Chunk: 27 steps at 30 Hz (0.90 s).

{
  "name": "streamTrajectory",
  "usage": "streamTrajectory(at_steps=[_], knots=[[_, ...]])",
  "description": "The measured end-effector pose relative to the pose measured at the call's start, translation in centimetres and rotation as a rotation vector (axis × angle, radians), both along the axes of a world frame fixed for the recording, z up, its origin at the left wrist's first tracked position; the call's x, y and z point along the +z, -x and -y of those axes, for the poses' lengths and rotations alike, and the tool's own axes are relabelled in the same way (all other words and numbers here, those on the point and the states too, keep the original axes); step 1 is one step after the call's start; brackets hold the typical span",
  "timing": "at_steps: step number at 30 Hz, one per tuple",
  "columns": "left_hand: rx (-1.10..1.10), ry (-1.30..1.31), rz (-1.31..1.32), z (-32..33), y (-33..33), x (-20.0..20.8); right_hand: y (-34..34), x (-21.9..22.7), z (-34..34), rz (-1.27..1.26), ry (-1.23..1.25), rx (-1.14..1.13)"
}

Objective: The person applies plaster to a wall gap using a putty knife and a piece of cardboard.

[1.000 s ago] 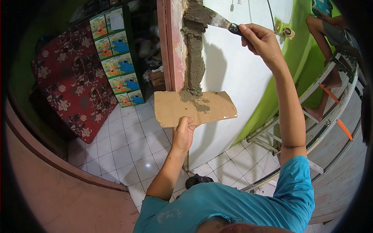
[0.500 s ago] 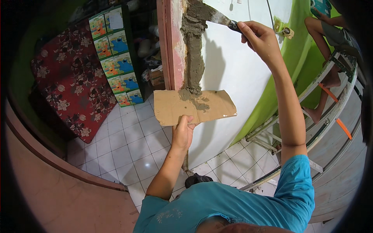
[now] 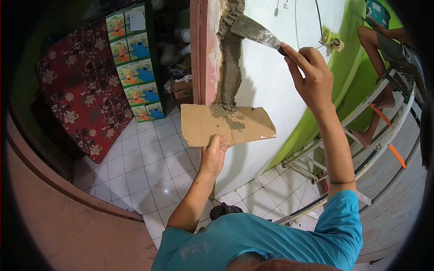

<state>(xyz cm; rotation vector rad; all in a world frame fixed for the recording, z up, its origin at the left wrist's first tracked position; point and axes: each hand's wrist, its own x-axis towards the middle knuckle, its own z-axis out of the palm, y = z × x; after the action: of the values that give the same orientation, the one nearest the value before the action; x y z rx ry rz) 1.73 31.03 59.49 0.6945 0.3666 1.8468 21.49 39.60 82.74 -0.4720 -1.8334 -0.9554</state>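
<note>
My left hand (image 3: 213, 156) grips the near edge of a brown cardboard sheet (image 3: 199, 126), thumb on top. Some grey mortar (image 3: 235, 125) lies on the sheet, whose far edge sits against the wall at the foot of the visible mortar strip. In my right hand (image 3: 314, 74) is a putty knife (image 3: 257, 34), held by its dark handle. Its blade points left, and the tip overlaps the wet mortar strip (image 3: 231, 67) that runs along the pink door frame (image 3: 203, 54). Whether the blade presses on the mortar I cannot tell.
Right of me stands a ladder (image 3: 361, 162) with orange straps; a seated person's bare legs (image 3: 375, 104) are beside it. A socket (image 3: 335, 44) hangs from the white and green wall. Beyond the doorway are a patterned drawer cabinet (image 3: 138, 63) and a red floral panel (image 3: 86, 95).
My right hand has moved down and slightly right, its fingers shifting on the handle. The blade has dropped from the top of the mortar strip. My left hand keeps the cardboard nearly still.
</note>
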Motion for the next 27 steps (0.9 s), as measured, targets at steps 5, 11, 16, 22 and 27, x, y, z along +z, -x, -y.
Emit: streamTrajectory(at_steps=[5, 11, 16, 22, 27], knots=[[0.041, 0.012, -0.04, 0.2, -0.2, 0.4, 0.5, 0.7, -0.2, 0.102, -0.049, -0.11], [0.01, 0.022, -0.01, -0.1, 0.1, -0.2, 0.7, 2.9, 2.7, 0.169, -0.058, -0.122], [0.019, 0.022, 0.011, -0.2, 0.0, -0.5, 1.2, 3.2, 3.0, 0.164, -0.078, -0.13], [0.042, 0.029, -0.016, 0.0, -0.1, -0.2, 1.7, 4.2, 3.7, 0.187, -0.069, -0.145], [0.054, 0.05, -0.006, 0.0, -0.1, -0.5, 2.2, 4.6, 4.1, 0.202, -0.104, -0.185]])
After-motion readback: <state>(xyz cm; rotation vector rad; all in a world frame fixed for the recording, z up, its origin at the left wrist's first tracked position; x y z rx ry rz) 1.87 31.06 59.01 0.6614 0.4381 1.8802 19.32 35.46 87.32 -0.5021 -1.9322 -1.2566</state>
